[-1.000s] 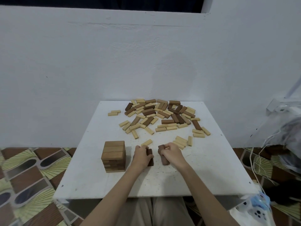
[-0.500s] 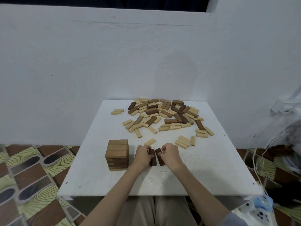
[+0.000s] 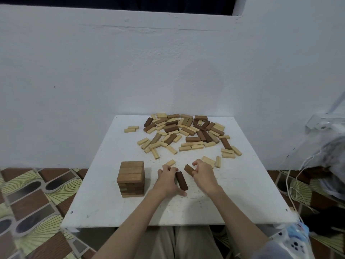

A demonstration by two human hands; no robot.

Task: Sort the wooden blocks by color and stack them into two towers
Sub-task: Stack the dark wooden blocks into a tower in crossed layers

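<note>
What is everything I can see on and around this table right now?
table: one, white, centre of the view, against the wall.
brown block tower: one, brown, near-left part of the table.
loose block pile: many blocks, pale and brown mixed, far half of the table.
dark block at left hand: one, dark brown, near the centre of the table.
dark block at right hand: one, brown, just right of the first.
wall: one, white, behind the table.
patterned floor: brown, yellow and grey tiles, left and right of the table.
plastic bags and cords: clear and white, right edge.
left hand: grip on the darker block.
right hand: grip on the other block's end.
</note>
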